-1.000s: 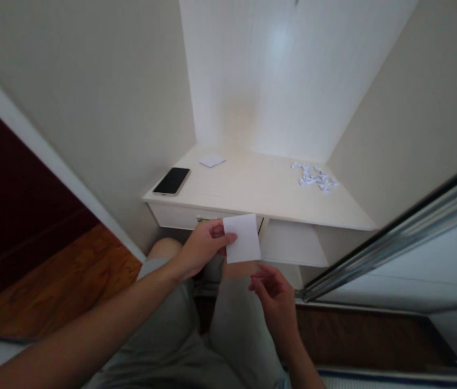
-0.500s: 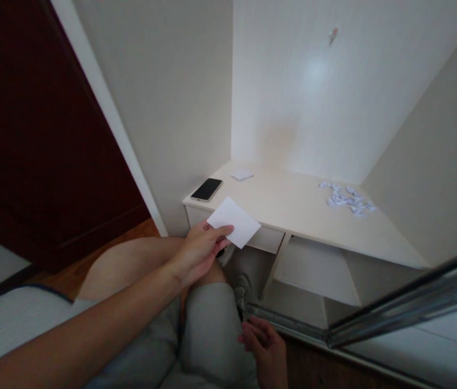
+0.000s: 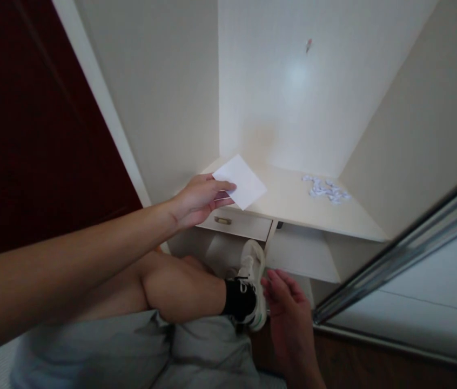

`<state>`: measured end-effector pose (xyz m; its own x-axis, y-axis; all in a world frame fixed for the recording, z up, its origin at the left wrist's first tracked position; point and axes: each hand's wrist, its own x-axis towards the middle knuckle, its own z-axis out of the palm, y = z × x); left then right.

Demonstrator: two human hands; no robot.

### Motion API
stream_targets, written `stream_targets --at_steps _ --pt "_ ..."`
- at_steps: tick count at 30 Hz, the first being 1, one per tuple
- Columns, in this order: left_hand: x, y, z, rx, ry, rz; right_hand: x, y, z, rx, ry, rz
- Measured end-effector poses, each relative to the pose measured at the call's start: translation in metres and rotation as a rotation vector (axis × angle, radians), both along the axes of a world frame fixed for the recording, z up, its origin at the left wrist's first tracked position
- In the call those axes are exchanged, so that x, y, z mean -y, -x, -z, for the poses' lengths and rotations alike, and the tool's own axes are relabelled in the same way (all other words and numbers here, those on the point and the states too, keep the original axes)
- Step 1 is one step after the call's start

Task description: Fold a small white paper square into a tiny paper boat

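Observation:
A flat white paper square (image 3: pixel 244 182) is pinched between the thumb and fingers of my left hand (image 3: pixel 202 199). Hand and paper hang over the left part of the white shelf (image 3: pixel 285 202), above a drawer front (image 3: pixel 248 226) with a small metal handle. My right hand (image 3: pixel 289 308) is lower down, beside the white shoe (image 3: pixel 256 292) on my foot. Its fingers are loosely bent and apart, and I see nothing in them. Crumpled white paper strips (image 3: pixel 328 190) lie in a loose pile on the shelf's right side.
Pale panels enclose the shelf at left, back and right. Open compartments (image 3: pixel 303 251) sit beneath it. A shiny metal door rail (image 3: pixel 407 232) slants along the right. A dark red door (image 3: pixel 29 135) stands at left. A small hook (image 3: pixel 308 44) is on the back panel.
My left hand has lifted the paper square higher, and it now covers the phone and the second paper seen before. My right hand has risen. My leg with the shoe has swung up into view.

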<state>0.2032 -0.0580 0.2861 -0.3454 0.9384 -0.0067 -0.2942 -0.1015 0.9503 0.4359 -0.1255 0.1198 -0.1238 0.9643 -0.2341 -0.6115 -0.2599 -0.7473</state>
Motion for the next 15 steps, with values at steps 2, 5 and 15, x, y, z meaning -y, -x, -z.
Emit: stream_targets --at_steps 2,5,15 --pt "-0.002 0.000 -0.002 -0.002 -0.017 0.032 0.007 0.002 -0.025 -0.059 -0.046 0.014" --pt "-0.009 -0.005 0.000 0.004 -0.031 0.084 0.016 0.003 -0.054 -0.104 -0.103 0.021" --pt "-0.099 -0.049 0.038 0.004 -0.018 0.218 -0.008 0.004 -0.092 -0.150 -0.114 0.071"
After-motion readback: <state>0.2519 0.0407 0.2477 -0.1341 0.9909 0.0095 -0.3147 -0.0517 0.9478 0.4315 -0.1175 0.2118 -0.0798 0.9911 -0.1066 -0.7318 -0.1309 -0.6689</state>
